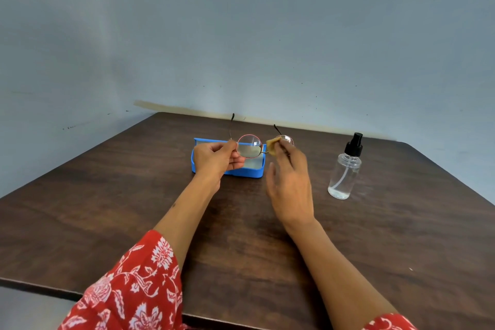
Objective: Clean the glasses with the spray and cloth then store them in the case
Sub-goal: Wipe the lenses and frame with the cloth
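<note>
Where cloth point(273, 146) covers glasses point(249, 145), lens hidden.

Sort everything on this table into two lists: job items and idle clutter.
Job items: glasses held in the left hand; cloth pinched in the right hand; spray bottle; open blue case.

Clutter: nothing visible, only the table.

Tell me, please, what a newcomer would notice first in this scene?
The round-lensed, thin-metal-framed glasses, held up at mid-table: the left hand grips their left side while the right hand presses a small yellow cloth to the other lens. Beneath lies an open bright blue case; to the right stands a clear spray bottle with black pump.
</note>
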Motion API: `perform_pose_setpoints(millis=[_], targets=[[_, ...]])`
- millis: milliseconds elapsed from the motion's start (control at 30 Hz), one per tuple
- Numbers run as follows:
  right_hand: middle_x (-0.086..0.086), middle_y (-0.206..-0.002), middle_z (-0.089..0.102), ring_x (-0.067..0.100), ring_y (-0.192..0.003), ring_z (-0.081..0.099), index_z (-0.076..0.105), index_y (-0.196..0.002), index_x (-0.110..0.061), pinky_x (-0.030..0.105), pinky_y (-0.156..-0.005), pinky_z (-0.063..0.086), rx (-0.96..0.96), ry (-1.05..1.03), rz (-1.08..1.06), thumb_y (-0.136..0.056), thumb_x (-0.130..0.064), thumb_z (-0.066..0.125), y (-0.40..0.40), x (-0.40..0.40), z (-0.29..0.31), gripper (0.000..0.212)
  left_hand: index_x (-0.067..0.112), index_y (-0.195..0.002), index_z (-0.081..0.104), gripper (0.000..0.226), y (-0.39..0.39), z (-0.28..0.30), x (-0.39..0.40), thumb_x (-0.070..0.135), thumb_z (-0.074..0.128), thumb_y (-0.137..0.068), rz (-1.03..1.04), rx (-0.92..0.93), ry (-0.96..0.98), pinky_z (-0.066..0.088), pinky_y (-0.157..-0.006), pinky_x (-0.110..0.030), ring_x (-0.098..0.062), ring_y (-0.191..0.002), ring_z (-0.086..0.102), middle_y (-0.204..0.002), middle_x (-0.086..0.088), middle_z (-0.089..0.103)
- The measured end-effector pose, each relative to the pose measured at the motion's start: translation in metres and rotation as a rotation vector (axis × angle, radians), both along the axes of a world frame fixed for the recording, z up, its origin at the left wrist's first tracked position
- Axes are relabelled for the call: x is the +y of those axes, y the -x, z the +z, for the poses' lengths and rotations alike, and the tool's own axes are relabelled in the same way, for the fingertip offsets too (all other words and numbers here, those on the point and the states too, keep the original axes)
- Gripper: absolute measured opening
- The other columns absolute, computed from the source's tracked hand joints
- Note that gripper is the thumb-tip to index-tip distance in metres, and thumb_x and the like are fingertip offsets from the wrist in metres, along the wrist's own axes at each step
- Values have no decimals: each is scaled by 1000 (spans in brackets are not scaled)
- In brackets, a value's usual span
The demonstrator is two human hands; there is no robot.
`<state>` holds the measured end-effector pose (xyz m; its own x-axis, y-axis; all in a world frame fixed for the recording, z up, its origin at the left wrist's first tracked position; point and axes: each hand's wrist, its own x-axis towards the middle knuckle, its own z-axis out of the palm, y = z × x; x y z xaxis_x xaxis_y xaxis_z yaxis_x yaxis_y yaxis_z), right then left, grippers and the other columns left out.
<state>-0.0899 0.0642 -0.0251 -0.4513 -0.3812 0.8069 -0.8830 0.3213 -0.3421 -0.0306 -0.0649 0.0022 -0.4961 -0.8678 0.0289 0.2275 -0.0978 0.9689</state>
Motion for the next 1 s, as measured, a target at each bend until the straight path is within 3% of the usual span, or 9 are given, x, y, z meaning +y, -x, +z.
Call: perform_pose_setpoints(millis=[167, 267, 433, 567, 667, 733, 867, 933, 1000], targets=[[16, -135, 44, 24, -124, 43, 50, -131, 0, 8, -96, 23, -161, 176, -59, -92, 3, 44, 17, 11, 0, 40, 2, -73, 67, 10, -1, 2, 2, 5, 66, -83, -2, -19, 10, 54, -46, -21, -14, -43, 64, -49, -5, 62], [15, -135, 45, 24, -124, 44, 51, -130, 0, 7, -96, 22, -144, 142, -60, -90, 4, 46, 16, 11, 0, 40, 1, -74, 67, 10, -1, 3, 3, 3, 65, -84, -7, -6, 23, 55, -47, -22, -14, -44, 64, -53, -8, 61], [15, -124, 57, 29, -116, 52, 60, -119, 0, 26, -88, 42, 16, 14, 19, -83, 7, 55, 1, 0, 1, 38, 5, -70, 65, 14, -3, 5, 2, 2, 65, -84, 9, 20, 40, 55, -46, -21, -13, -44, 64, -53, -7, 61], [15, -127, 54, 26, -119, 50, 58, -122, 1, 10, -94, 27, -75, 94, -27, -86, 5, 53, 10, 6, 2, 37, 7, -71, 67, 13, -3, 5, 0, 2, 65, -83, 12, 10, 51, 55, -47, -22, -13, -45, 65, -54, -7, 61], [16, -130, 50, 25, -121, 48, 56, -125, 1, 7, -97, 23, -122, 132, -67, -88, 5, 49, 16, 12, 2, 37, 6, -73, 68, 11, -2, 4, -1, 2, 66, -82, 13, 7, 67, 56, -49, -23, -15, -47, 65, -55, -8, 62], [16, -130, 51, 26, -121, 48, 56, -124, 1, 12, -96, 28, -89, 98, -52, -87, 6, 51, 11, 10, 3, 38, 5, -75, 68, 8, -2, 4, -1, 3, 67, -82, 12, -2, 72, 57, -51, -24, -16, -49, 65, -56, -8, 62], [17, -120, 60, 32, -113, 55, 63, -115, 0, 35, -83, 50, 45, 16, 39, -79, 10, 58, -1, 2, 4, 38, 4, -80, 68, 3, -2, 4, -1, 5, 67, -83, 11, -4, 78, 58, -54, -26, -18, -53, 66, -59, -9, 63], [16, -121, 59, 32, -114, 54, 63, -116, 0, 35, -84, 50, 48, 28, 32, -79, 10, 58, 2, 2, 4, 39, 4, -81, 68, 2, -2, 4, 0, 5, 67, -83, 7, -7, 79, 59, -55, -27, -19, -55, 67, -60, -10, 63], [16, -124, 57, 30, -116, 52, 61, -118, -1, 26, -91, 42, -2, 97, -22, -80, 12, 55, 11, 6, 3, 41, 4, -84, 68, 1, -3, 4, 0, 5, 67, -83, 5, -13, 81, 59, -54, -27, -18, -53, 67, -61, -10, 64]])
